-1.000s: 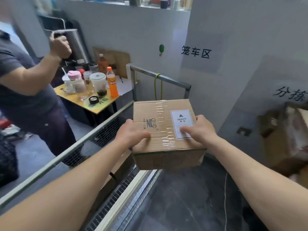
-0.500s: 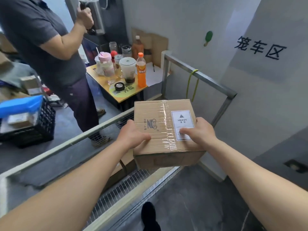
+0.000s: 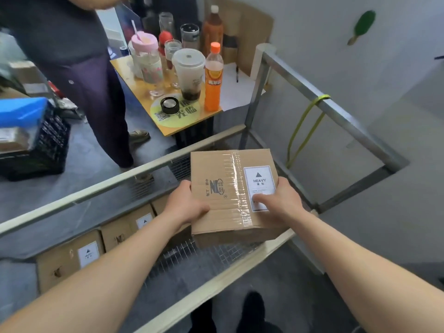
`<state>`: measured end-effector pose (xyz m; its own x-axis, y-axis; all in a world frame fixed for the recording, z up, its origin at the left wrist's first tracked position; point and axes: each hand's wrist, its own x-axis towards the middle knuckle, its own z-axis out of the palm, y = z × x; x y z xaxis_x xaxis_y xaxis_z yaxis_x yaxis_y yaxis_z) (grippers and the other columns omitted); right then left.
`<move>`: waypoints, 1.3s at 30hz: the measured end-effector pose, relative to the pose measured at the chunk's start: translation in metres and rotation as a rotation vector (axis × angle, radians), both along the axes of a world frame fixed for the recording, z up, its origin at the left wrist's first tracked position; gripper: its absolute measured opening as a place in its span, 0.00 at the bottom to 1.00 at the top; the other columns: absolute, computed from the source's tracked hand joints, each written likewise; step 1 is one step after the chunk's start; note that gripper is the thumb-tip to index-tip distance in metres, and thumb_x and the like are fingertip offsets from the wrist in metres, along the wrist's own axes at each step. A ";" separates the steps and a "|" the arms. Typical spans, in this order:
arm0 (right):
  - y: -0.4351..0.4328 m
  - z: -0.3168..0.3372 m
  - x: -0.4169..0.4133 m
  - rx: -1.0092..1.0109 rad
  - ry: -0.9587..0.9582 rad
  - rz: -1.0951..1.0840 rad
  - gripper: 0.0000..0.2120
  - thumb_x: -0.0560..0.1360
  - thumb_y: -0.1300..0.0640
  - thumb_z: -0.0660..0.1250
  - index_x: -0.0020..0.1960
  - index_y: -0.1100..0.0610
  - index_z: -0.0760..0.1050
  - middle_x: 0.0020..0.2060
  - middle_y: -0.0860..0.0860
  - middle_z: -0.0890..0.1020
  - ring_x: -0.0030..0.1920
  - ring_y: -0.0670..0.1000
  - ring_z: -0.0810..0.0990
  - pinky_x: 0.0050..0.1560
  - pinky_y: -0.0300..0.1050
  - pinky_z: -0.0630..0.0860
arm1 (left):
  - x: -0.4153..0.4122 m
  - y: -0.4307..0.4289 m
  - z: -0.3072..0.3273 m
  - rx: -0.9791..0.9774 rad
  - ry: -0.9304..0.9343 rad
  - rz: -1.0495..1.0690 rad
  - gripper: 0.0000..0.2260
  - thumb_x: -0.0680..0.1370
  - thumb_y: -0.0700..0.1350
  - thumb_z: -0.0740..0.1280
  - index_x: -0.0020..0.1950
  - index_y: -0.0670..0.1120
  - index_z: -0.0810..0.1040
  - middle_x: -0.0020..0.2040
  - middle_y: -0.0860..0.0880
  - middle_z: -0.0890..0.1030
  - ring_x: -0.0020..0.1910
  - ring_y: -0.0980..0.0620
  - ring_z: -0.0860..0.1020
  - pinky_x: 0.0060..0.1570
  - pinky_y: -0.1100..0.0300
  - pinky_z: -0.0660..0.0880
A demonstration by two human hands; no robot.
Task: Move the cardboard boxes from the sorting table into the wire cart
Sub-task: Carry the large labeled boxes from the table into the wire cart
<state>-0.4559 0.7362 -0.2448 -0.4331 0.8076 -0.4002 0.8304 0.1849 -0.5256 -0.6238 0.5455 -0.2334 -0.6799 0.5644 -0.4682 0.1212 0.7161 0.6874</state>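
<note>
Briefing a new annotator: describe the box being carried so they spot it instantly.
Find the wire cart across the lower middle. Between its rails, the left hand and right hand grip one box by its sides. Unlike the boxes lying low in the cart, it is held up, HEAVY label on top.
</note>
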 end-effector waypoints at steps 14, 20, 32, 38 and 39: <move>0.097 -0.163 -0.060 -0.017 -0.021 0.135 0.27 0.65 0.49 0.76 0.57 0.45 0.65 0.49 0.42 0.75 0.48 0.50 0.75 0.44 0.48 0.70 | -0.023 0.084 -0.157 -0.125 -0.185 0.202 0.29 0.70 0.36 0.75 0.68 0.47 0.69 0.58 0.49 0.78 0.55 0.48 0.76 0.52 0.55 0.75; 0.137 -0.239 -0.075 -0.026 -0.053 0.147 0.27 0.64 0.49 0.77 0.58 0.45 0.67 0.51 0.43 0.79 0.49 0.50 0.78 0.46 0.50 0.74 | -0.036 0.122 -0.238 -0.120 -0.242 0.219 0.28 0.71 0.34 0.74 0.66 0.50 0.69 0.54 0.53 0.76 0.54 0.50 0.75 0.50 0.57 0.72; 0.189 -0.352 -0.121 -0.077 -0.085 0.166 0.32 0.64 0.56 0.79 0.63 0.47 0.66 0.53 0.48 0.81 0.52 0.55 0.81 0.47 0.53 0.80 | -0.056 0.160 -0.356 -0.111 -0.290 0.287 0.31 0.74 0.31 0.70 0.74 0.48 0.66 0.54 0.53 0.78 0.49 0.54 0.75 0.40 0.67 0.71; 0.198 -0.406 -0.147 -0.122 -0.126 0.236 0.40 0.65 0.59 0.80 0.70 0.51 0.63 0.58 0.50 0.80 0.58 0.57 0.80 0.56 0.57 0.80 | -0.070 0.168 -0.401 -0.149 -0.349 0.325 0.31 0.72 0.31 0.71 0.71 0.50 0.66 0.55 0.50 0.79 0.51 0.48 0.78 0.41 0.59 0.75; 0.199 -0.413 -0.152 -0.118 -0.142 0.250 0.42 0.65 0.59 0.80 0.72 0.51 0.62 0.59 0.51 0.79 0.59 0.57 0.79 0.56 0.55 0.79 | -0.073 0.169 -0.408 -0.148 -0.364 0.328 0.31 0.72 0.32 0.72 0.71 0.50 0.66 0.55 0.50 0.79 0.52 0.48 0.78 0.42 0.59 0.75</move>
<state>-0.6077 0.9352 -0.6580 -0.5456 0.6276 -0.5554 0.8335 0.3374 -0.4375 -0.6966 0.7149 -0.6416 -0.5885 0.2583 -0.7661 -0.3545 0.7692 0.5316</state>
